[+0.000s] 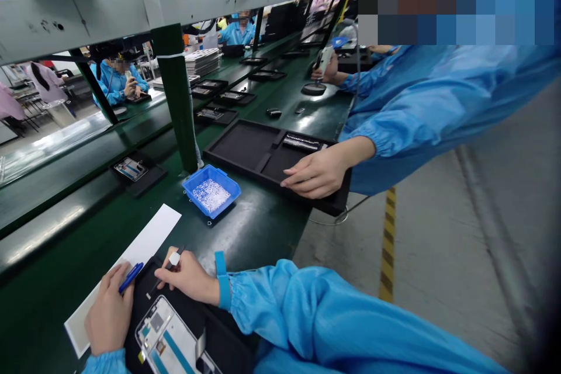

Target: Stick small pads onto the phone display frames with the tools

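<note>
At the lower left, my left hand (pixel 109 310) rests at the edge of a black tray, with a blue pen (pixel 130 277) between thumb and forefinger. My right hand (pixel 190 277), wearing a blue wrist strap (pixel 222 274), pinches dark tweezers (pixel 155 287). A tiny light piece (pixel 148 295) is at their tip; whether they grip it I cannot tell. Below both hands, an opened phone body (pixel 169 342) with blue strips lies in the black tray (pixel 230 346). Under my left hand runs a long white strip (pixel 146 239).
Beyond my hands stands a blue bin (pixel 211 190) of small clear rings. A co-worker's hand (pixel 319 172) reaches over a large black tray (pixel 245 146). Another phone tray (pixel 137 172) lies left of a green post (pixel 175 99). The bench edge runs along the right.
</note>
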Motion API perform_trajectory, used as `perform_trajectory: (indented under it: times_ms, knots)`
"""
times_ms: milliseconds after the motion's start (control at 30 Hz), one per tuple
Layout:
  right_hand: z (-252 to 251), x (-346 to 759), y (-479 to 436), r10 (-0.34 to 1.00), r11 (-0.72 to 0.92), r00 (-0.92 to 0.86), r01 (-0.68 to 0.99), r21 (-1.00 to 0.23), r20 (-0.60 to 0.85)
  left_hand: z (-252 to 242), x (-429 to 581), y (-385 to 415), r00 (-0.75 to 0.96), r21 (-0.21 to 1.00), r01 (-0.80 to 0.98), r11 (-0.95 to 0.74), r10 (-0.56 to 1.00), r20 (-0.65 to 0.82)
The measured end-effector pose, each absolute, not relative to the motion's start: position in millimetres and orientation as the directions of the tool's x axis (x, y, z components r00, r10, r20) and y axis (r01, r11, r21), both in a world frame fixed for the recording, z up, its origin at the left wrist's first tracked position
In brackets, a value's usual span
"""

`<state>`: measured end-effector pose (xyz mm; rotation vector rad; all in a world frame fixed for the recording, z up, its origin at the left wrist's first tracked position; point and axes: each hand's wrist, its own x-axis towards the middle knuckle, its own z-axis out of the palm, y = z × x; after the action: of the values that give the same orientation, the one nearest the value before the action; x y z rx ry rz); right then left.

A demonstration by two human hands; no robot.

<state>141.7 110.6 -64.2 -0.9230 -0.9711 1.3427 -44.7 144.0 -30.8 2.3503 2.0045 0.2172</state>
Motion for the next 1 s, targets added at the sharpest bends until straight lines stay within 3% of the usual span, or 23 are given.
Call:
perform_trajectory:
  times_ms: [1000]
  knots:
    - [-64.0,141.8,108.5,1.000,0.019,-0.014,-0.312,-0.950,0.024,-22.9,-40.7,141.7,0.145,0.121,0.981,-0.154,0.987,0.074]
